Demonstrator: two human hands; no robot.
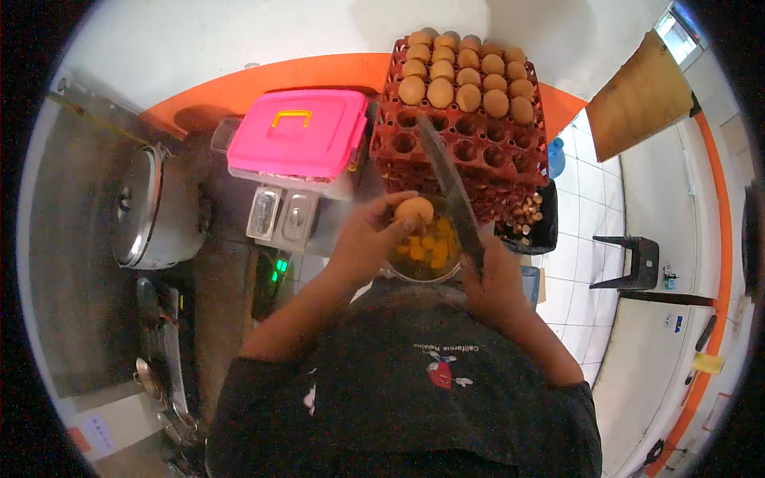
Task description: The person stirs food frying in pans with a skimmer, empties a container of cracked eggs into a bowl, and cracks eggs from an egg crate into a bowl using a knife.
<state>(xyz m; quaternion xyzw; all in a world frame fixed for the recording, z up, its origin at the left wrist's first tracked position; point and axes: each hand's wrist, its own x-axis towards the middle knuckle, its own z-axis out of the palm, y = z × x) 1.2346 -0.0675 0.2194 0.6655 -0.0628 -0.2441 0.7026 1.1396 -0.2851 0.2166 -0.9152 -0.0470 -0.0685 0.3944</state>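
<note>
My left hand (373, 237) has its fingers wrapped round a brown egg (414, 210), held above the near side of a bowl (424, 279). Cracked eggs with yellow yolks (430, 248) lie in that bowl. In my right hand (500, 279) is a large knife (448, 177), gripped at its handle, its long blade slanting up and left past the bowl. The blade's tip reaches over the front of a red egg tray (510, 159). Whole brown eggs (468, 97) fill the tray's back rows, while the front hollows hold none. Blade and held egg appear apart.
A pink-lidded box (295, 135) stands left of the trays, with small metal containers (280, 217) before it. Eggshells (526, 215) fill a black bin (547, 233) at the right. A large pot (151, 207) and a green digital display (280, 271) are further left.
</note>
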